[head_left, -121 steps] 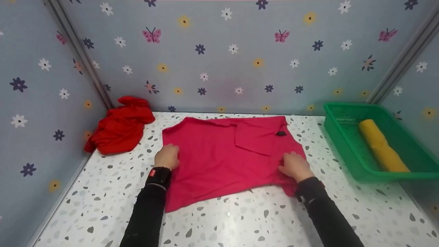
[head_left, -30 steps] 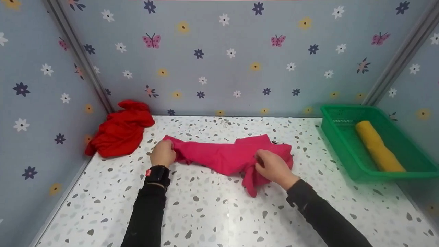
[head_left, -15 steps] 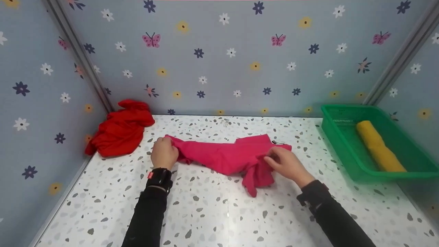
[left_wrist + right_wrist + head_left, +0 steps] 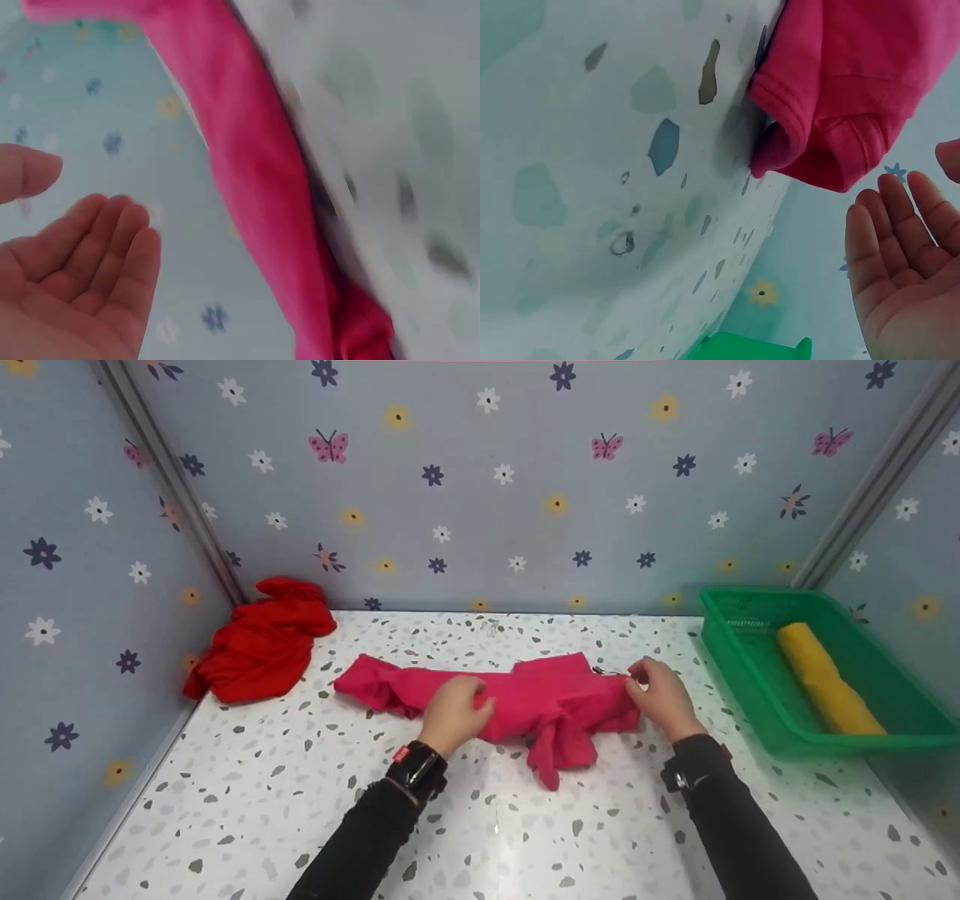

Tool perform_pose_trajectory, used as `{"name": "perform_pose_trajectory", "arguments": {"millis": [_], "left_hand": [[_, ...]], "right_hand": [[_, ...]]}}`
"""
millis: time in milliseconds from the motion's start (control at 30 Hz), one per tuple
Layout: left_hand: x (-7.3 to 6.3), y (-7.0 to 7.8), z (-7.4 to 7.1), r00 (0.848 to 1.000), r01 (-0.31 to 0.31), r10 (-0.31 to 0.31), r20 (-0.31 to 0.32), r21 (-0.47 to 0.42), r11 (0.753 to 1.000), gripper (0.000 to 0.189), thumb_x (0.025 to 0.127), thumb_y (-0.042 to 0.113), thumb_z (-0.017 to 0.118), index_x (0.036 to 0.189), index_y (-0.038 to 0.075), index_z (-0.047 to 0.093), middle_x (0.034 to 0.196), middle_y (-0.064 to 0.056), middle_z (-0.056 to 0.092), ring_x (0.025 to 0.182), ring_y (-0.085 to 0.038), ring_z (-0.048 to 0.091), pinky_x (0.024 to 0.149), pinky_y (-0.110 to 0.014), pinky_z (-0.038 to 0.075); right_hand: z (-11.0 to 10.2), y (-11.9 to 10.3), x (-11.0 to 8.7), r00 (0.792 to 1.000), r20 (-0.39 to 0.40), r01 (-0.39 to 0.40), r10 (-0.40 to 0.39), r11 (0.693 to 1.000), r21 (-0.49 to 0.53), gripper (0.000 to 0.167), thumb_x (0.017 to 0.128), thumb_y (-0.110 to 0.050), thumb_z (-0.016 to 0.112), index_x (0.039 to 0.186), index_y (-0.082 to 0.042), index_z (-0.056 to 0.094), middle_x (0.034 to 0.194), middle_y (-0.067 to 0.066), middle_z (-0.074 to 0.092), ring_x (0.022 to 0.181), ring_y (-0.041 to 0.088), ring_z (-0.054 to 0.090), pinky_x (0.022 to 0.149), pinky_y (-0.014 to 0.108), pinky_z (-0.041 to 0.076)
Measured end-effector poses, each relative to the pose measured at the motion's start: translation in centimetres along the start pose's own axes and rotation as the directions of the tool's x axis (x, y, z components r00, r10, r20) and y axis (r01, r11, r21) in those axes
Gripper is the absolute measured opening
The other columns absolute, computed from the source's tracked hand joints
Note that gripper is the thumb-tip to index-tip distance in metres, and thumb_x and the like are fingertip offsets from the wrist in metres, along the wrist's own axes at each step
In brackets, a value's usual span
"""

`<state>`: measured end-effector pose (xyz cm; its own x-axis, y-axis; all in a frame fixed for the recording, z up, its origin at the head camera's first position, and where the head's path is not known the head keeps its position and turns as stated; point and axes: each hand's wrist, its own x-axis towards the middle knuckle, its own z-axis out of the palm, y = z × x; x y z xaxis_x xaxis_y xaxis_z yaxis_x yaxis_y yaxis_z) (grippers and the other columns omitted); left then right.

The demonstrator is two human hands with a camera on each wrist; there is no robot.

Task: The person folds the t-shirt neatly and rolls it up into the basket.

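Observation:
A pink shirt (image 4: 510, 701) lies folded into a narrow, uneven strip across the table, with a loose piece hanging towards the near side. A small dark tag shows at its far right edge. My left hand (image 4: 454, 714) is over the shirt's left-middle part. In the left wrist view its thumb and relaxed fingers are apart, holding nothing, with the pink cloth beyond. My right hand (image 4: 663, 697) is at the shirt's right end. The right wrist view shows its fingers (image 4: 900, 232) loosely extended beside the stitched cloth edge, with nothing between them and the thumb.
A crumpled red cloth (image 4: 262, 641) lies in the back left corner. On the right stands a green plastic basket (image 4: 742, 675) with a rolled yellow cloth (image 4: 829, 679) inside. Patterned walls (image 4: 480, 450) bound the speckled table (image 4: 480, 840) at the back and sides.
The shirt went from spread broad to a narrow strip. My left hand has let go of its left end and moved right; my right hand let go of the loose piece and moved to the right end.

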<state>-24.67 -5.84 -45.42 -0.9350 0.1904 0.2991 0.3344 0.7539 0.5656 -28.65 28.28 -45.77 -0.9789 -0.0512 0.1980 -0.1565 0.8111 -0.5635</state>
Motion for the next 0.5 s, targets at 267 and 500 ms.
{"name": "perform_pose_trajectory", "arguments": {"millis": [267, 500], "left_hand": [[-1.5, 3.5, 3.8, 0.971, 0.015, -0.014, 0.240, -0.004, 1.000, 0.043, 0.082, 0.052, 0.074, 0.085, 0.011, 0.062, 0.073, 0.000, 0.054, 0.069, -0.014, 0.053, 0.061, -0.031, 0.046], [-1.6, 4.0, 5.7, 0.965, 0.034, -0.053, 0.256, 0.078, 0.996, 0.040, 0.076, 0.048, 0.080, 0.078, 0.015, 0.058, 0.068, 0.003, 0.052, 0.065, -0.014, 0.052, 0.058, -0.031, 0.044]], "right_hand": [[1.2, 0.3, 1.5, 0.990, 0.107, -0.088, 0.093, 0.995, -0.056, 0.046, 0.098, -0.022, 0.056, 0.129, 0.010, 0.051, 0.122, 0.030, 0.056, 0.114, 0.042, 0.053, 0.100, 0.053, 0.041], [2.6, 0.3, 1.7, 0.956, 0.246, -0.148, 0.159, 0.987, -0.063, 0.059, 0.097, -0.029, 0.058, 0.140, 0.008, 0.043, 0.135, 0.031, 0.050, 0.125, 0.044, 0.048, 0.105, 0.054, 0.037]]}}
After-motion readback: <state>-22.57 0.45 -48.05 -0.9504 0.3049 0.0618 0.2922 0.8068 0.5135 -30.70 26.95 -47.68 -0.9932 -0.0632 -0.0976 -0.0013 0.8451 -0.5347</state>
